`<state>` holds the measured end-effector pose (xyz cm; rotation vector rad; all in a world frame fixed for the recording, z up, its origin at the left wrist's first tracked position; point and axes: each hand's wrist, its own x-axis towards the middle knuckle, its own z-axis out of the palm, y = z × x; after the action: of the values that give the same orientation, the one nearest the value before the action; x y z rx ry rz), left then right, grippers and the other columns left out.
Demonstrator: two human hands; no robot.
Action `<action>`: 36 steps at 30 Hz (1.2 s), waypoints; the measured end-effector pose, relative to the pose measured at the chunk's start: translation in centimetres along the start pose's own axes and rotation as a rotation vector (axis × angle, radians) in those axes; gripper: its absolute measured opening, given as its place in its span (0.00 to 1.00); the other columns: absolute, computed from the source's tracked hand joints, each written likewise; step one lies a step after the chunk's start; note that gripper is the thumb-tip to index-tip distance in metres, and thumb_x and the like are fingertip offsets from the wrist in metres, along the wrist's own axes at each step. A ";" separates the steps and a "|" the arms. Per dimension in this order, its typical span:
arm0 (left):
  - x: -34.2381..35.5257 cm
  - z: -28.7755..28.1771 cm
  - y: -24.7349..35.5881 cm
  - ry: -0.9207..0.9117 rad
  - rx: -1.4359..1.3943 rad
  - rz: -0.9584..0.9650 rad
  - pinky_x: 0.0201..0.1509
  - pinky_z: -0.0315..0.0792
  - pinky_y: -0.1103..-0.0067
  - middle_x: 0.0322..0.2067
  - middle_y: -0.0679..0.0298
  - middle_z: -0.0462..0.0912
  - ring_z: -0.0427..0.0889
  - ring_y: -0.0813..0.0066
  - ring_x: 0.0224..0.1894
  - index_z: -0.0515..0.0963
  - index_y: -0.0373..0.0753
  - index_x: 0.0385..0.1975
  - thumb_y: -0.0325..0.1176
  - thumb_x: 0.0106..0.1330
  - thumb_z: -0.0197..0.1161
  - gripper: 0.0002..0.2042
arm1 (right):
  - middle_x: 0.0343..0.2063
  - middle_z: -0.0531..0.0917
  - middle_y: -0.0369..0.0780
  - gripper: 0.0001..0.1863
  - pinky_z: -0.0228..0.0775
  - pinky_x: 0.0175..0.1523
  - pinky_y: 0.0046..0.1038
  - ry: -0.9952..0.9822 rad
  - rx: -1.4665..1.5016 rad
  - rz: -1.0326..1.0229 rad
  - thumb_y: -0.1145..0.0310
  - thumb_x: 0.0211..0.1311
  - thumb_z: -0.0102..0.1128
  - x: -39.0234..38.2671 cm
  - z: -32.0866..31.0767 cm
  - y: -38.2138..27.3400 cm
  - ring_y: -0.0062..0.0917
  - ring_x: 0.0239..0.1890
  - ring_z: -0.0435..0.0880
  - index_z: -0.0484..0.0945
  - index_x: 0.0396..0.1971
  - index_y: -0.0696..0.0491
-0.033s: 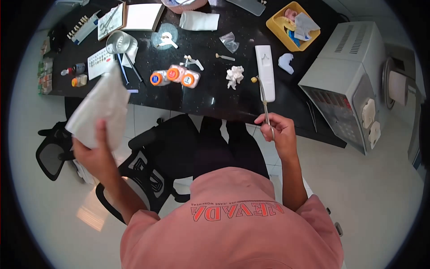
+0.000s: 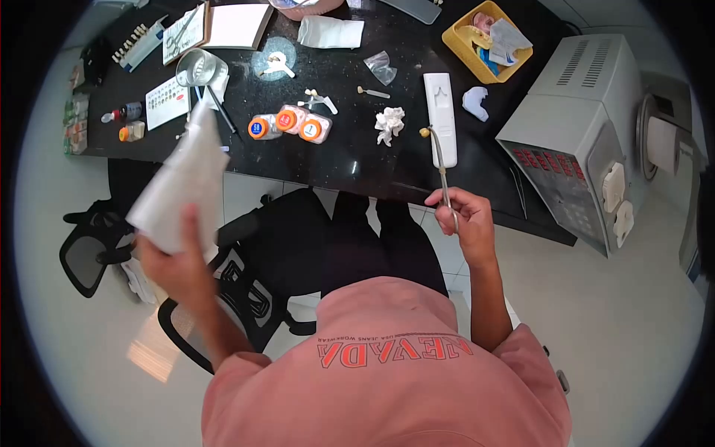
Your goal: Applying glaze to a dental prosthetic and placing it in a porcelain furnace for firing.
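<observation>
Left hand (image 2: 173,257) is raised off to the left, over the black office chair (image 2: 246,290), fingers (image 2: 191,223) clamped on the lower edge of a white folded sheet of paper or thin plastic (image 2: 182,179); material hard to tell through the fisheye blur. The sheet stands up in the air, and its top corner overlaps the front edge of the black glossy counter (image 2: 350,160) in view.

On the counter behind the sheet: a white printed card with coloured dots (image 2: 167,100) and a round metal strainer-like dish (image 2: 195,67). Further right, three small round jars with orange and blue lids (image 2: 290,124) sit in a tight row, touching. A crumpled white tissue wad (image 2: 389,123) lies near mid-counter, and just right of it a long white rectangular plastic block (image 2: 439,104).

Right hand (image 2: 465,220) is held in front of the counter edge, fingers closed around the lower end of a thin metal hand instrument (image 2: 441,160) with a small yellowish blob at its tip. The tip points up and sits over the lower end of the white block.

Farther right: a yellow plastic tray (image 2: 456,39) with odds and ends, and a grey boxy oven-like appliance (image 2: 577,127) on the counter's right end.
</observation>
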<state>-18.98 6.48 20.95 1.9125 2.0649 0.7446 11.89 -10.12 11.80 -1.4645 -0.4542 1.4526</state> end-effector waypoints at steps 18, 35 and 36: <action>-14.1 20.6 2.2 -0.092 -0.115 0.419 0.48 0.66 0.63 0.49 0.51 0.72 0.73 0.50 0.47 0.67 0.35 0.54 0.30 0.55 0.72 0.28 | 0.17 0.73 0.29 0.09 0.56 0.23 0.14 -0.020 -0.070 0.031 0.69 0.62 0.65 -2.9 -3.7 4.0 0.09 0.18 0.66 0.81 0.35 0.60; -9.9 17.6 -3.7 -0.540 0.163 1.116 0.58 0.67 0.67 0.57 0.61 0.72 0.72 0.62 0.58 0.72 0.43 0.60 0.23 0.53 0.60 0.29 | 0.13 0.70 0.29 0.14 0.55 0.23 0.16 -0.064 -0.156 0.070 0.62 0.60 0.63 -0.8 -2.7 3.2 0.09 0.16 0.65 0.81 0.34 0.59; -9.6 17.4 -3.5 -0.536 0.165 1.115 0.58 0.67 0.67 0.57 0.61 0.72 0.72 0.62 0.58 0.72 0.43 0.60 0.23 0.53 0.60 0.29 | 0.13 0.70 0.29 0.13 0.55 0.23 0.16 -0.066 -0.158 0.073 0.62 0.60 0.63 -0.9 -2.6 3.2 0.09 0.16 0.65 0.82 0.34 0.59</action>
<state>-12.27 0.66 2.88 2.8893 0.6617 0.1432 12.85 -13.25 9.12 -1.5749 -0.5729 1.5556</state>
